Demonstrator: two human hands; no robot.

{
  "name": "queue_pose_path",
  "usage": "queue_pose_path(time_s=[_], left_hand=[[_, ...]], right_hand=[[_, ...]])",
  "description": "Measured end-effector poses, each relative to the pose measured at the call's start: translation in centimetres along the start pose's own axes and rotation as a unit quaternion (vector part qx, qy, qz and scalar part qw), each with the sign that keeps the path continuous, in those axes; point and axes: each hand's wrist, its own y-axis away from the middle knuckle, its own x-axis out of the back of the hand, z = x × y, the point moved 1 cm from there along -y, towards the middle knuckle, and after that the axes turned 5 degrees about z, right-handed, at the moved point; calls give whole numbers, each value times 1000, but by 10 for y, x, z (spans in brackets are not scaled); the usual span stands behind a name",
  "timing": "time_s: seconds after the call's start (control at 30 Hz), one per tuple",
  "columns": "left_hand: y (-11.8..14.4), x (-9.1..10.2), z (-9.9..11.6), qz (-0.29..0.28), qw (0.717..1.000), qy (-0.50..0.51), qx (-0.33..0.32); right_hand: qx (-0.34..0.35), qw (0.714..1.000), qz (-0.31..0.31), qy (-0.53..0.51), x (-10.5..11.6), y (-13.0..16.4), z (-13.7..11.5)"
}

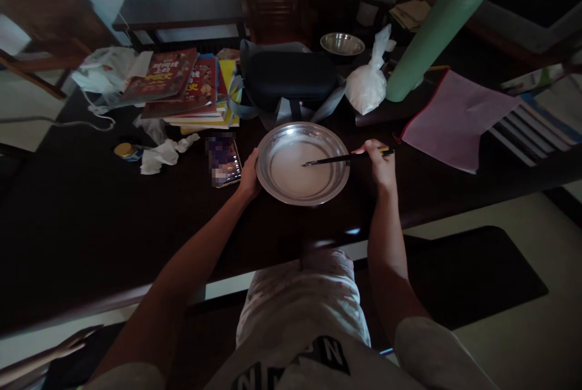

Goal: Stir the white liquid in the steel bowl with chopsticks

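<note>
Centrally, on dark table (82, 220): steel pan (302, 163), shallow, round, thin whitish liquid over its bottom. Left hand (250, 175) closed on pan's left rim, fingers curled around the edge. Right hand (381, 162) just right of pan, pinched shut on chopsticks (346, 159); sticks near level, dark tips out over the liquid, past pan centre; contact with liquid not discernible. Just left of pan, touching-close to left hand: phone (224, 161), screen lit, flat on table. Further left: crumpled tissue (164, 153), small jar (128, 151) beside it. Behind phone: stack of books (184, 88), red covers on top. Directly behind pan: black case (291, 79) with grey straps. Right of case: knotted bag (367, 84) of white powder; small steel bowl (342, 44) behind it. Green cylinder (431, 35) leaning, base near bag. Pink folder (454, 118) right of pan, well apart from right hand. Below table edge: lap in pale patterned cloth.
</note>
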Motion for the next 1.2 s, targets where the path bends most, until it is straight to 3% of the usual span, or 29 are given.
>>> queue_pose_path(time_s=[0.2, 0.37, 0.57, 0.73, 0.9, 1.1, 1.2], left_hand=[[3, -3, 2, -10, 1000, 7, -13], [3, -2, 3, -8, 1000, 2, -8], [5, -4, 4, -7, 1000, 9, -3], [5, -4, 4, -9, 1000, 6, -2], [4, -3, 3, -6, 1000, 6, -2], [3, -2, 2, -3, 1000, 3, 2], [2, -1, 1, 1, 1000, 3, -11]], right_hand=[[3, 997, -82, 13, -4, 0, 4], [1, 1000, 13, 8, 1, -1, 5], [-6, 996, -86, 3, -3, 1, 2], [-7, 1000, 9, 6, 1, 0, 3], [-3, 996, -86, 4, -4, 0, 2], [0, 1000, 10, 2, -1, -2, 3], [1, 999, -49, 2, -2, 0, 1]])
